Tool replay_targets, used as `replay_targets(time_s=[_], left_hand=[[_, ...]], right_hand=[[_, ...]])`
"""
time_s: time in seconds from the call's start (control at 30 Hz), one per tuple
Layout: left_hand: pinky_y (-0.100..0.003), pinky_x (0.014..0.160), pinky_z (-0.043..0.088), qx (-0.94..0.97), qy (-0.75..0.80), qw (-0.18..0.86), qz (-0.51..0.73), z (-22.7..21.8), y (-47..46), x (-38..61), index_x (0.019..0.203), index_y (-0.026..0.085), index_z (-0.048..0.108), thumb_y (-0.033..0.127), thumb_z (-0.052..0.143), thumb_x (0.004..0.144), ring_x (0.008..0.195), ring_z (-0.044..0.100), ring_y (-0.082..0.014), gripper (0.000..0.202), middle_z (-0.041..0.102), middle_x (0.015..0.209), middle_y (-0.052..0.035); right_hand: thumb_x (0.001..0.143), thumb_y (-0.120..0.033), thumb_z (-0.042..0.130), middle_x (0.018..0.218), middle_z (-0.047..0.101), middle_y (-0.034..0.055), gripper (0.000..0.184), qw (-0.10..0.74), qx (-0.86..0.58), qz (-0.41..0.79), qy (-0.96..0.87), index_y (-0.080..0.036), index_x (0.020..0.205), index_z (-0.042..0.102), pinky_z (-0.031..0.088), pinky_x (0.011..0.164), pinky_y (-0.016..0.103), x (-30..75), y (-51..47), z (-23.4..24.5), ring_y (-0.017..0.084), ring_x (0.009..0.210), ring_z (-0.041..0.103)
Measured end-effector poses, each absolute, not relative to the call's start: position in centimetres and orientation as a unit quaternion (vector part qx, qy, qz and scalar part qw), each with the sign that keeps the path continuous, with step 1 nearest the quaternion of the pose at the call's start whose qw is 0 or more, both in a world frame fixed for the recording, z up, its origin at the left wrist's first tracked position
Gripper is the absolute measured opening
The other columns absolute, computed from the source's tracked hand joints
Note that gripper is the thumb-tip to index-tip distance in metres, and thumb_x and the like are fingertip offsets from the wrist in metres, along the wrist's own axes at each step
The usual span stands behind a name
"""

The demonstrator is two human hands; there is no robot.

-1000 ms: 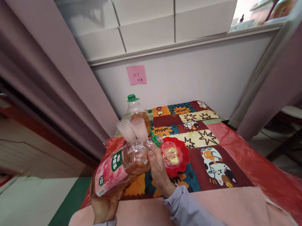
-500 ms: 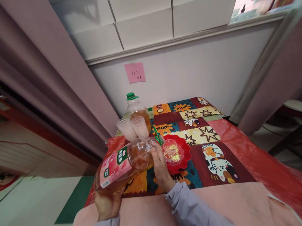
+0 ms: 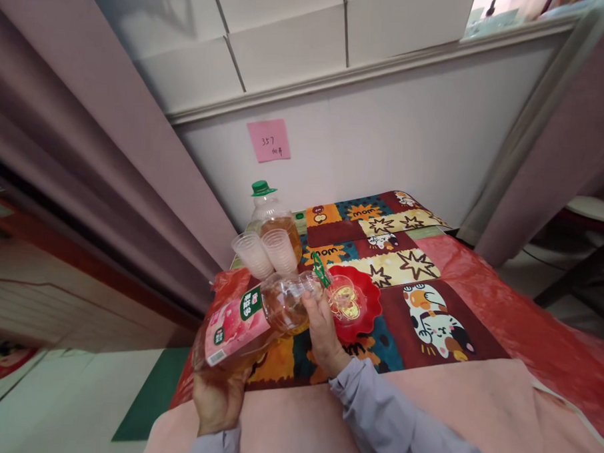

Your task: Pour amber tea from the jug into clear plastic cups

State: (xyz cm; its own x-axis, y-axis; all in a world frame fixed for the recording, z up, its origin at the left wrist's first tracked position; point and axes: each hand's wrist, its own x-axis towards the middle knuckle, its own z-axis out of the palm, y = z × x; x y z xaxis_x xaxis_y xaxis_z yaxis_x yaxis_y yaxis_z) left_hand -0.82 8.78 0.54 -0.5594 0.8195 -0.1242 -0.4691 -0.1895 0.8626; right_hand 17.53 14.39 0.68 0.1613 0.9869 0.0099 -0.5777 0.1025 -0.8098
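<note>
A large juice bottle with a pink label lies tilted in the air, its neck pointing right and up. Under its base, my left hand is closed around it. My right hand grips just below the neck, where a green plastic carry ring hangs. The bottle's mouth is over the left side of a red scalloped dish. A clear plastic cup seems to sit in that dish; its outline is hard to make out. Amber liquid shows inside the bottle.
Behind the held bottle stand two stacks of clear plastic cups and a second bottle with a green cap. Patterned mats and a red plastic cover lie on the table. A pink note hangs on the wall.
The held bottle and both hands have shifted slightly right, with the neck a little farther over the dish. The grip is the same, and the view has tilted slightly.
</note>
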Motion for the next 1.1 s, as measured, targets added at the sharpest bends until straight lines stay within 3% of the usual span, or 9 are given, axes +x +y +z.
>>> replay_targets(time_s=[0.27,0.47,0.73,0.93,1.1], left_hand=[[-0.043,0.068,0.071,0.192,0.482,0.431,0.738,1.2,8.7,-0.3,0.148,0.037,0.071,0.056,0.079,0.082,0.104,0.079,-0.0315,0.069,0.072,0.152,-0.0061],[-0.04,0.062,0.068,0.198,0.477,0.427,0.742,1.4,8.6,-0.3,0.149,0.037,0.069,0.052,0.082,0.079,0.097,0.079,-0.0315,0.073,0.074,0.149,-0.0073],[-0.049,0.066,0.069,0.195,0.498,0.416,0.736,1.3,8.6,-0.2,0.148,0.033,0.071,0.059,0.082,0.074,0.12,0.074,-0.0431,0.078,0.067,0.158,-0.0113],[-0.045,0.072,0.07,0.205,0.503,0.414,0.731,1.5,8.8,-0.1,0.147,0.039,0.069,0.063,0.08,0.079,0.126,0.071,-0.039,0.074,0.065,0.161,-0.0038],[-0.044,0.07,0.07,0.209,0.492,0.414,0.737,1.0,8.7,-0.5,0.146,0.038,0.07,0.071,0.079,0.078,0.129,0.069,-0.0404,0.076,0.065,0.161,-0.0043]], right_hand=[[0.094,-0.062,0.071,0.146,0.074,0.009,0.057,0.684,-0.333,0.579,-0.293,-0.022,0.135,0.07,0.044,0.128,0.048,17.2,14.4,0.6,0.031,0.14,0.064],[0.096,-0.056,0.071,0.152,0.072,0.006,0.054,0.698,-0.336,0.569,-0.275,-0.025,0.14,0.071,0.038,0.133,0.046,16.9,14.4,0.3,0.029,0.146,0.06],[0.095,-0.057,0.073,0.15,0.073,0.0072,0.058,0.7,-0.327,0.579,-0.26,-0.024,0.142,0.07,0.044,0.128,0.047,16.8,14.4,0.1,0.03,0.14,0.065],[0.093,-0.058,0.072,0.142,0.077,0.0069,0.052,0.7,-0.33,0.578,-0.258,-0.023,0.132,0.074,0.045,0.127,0.047,16.9,14.3,0.5,0.03,0.137,0.066],[0.092,-0.058,0.073,0.14,0.077,0.0079,0.055,0.702,-0.34,0.572,-0.253,-0.022,0.133,0.073,0.044,0.127,0.048,16.8,14.3,0.5,0.031,0.134,0.067]])
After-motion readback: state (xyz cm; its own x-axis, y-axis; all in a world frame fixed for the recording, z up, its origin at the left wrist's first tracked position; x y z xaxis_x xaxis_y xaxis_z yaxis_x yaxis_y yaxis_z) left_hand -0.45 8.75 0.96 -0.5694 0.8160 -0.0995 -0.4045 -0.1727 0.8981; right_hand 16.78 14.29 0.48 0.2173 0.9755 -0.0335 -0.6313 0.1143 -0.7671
